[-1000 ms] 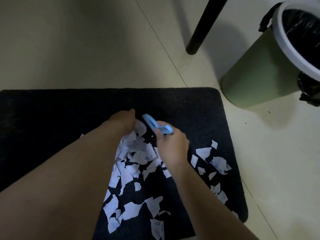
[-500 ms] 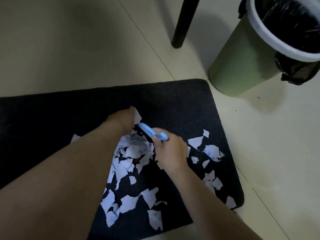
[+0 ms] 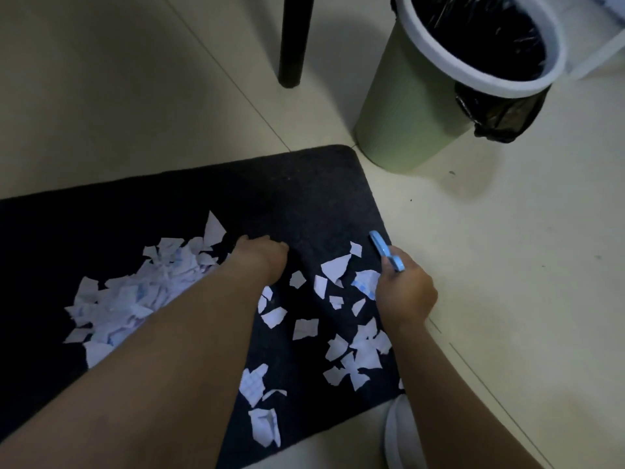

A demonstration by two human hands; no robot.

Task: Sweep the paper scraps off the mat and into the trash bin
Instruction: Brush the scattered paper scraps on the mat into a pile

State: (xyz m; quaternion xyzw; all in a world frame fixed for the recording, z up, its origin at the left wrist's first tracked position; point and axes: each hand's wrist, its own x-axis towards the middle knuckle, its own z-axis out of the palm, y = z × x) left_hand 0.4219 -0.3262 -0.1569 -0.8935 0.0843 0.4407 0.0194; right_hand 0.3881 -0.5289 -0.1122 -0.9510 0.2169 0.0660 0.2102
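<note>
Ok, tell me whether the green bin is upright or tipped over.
Upright. The green ribbed trash bin stands on its base on the floor, white-rimmed mouth up, with a black liner inside.

One cam only, head-worn, wide-angle; looks fwd and steeply down at the floor from above the person's arms. Both forearms enter from the bottom edge and reach up-frame, left hand (image 3: 262, 253) near centre, right hand (image 3: 406, 292) right of centre. Close range: the black mat (image 3: 304, 198) fills the lower-left half and is cut off by the left and bottom edges. Far side of the view takes in pale floor tiles (image 3: 135, 96), a black furniture leg (image 3: 293, 38) at top centre, and the green trash bin (image 3: 416, 106) top right, seen partly into its mouth. Edges bend a bit w/ lens distortion. No second view, so no overlap.
</note>
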